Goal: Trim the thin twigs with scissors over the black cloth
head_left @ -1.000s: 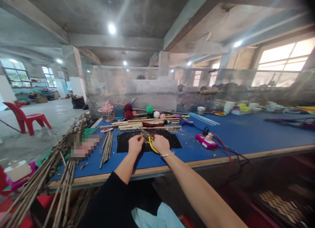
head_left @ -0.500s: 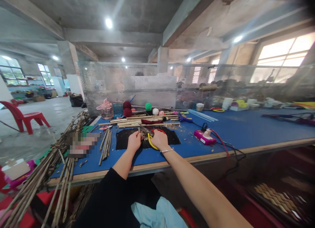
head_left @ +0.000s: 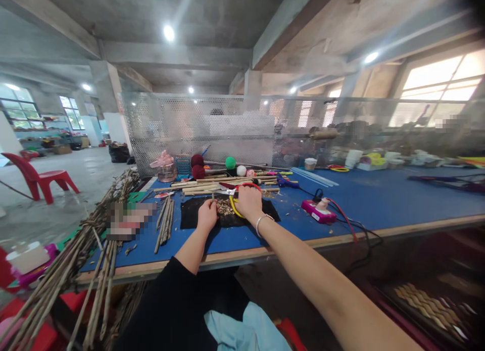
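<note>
My left hand (head_left: 207, 214) is closed around a short stick (head_left: 213, 198), whose tip pokes up past the fingers. In my right hand (head_left: 250, 202) are scissors (head_left: 231, 192) with red and yellow handles, their blades pointing left above a dark cloth (head_left: 188, 214). Wood shavings (head_left: 225, 207) lie on the cloth between both hands. Several peeled sticks (head_left: 197, 190) rest behind the cloth, and a bundle of darker sticks (head_left: 165, 224) lies to its left.
On the blue table (head_left: 364, 199) a pink power strip (head_left: 318, 211) with cables sits at right. Yarn balls (head_left: 230, 163), a glue gun (head_left: 287, 182) and a jar (head_left: 166, 172) stand behind. Long twigs (head_left: 64, 280) overhang the left edge. A red chair (head_left: 41, 179) is beyond.
My right hand has lifted and moved slightly away with the scissors, uncovering more shavings. My left hand stays nearly in place. The view has shifted a little.
</note>
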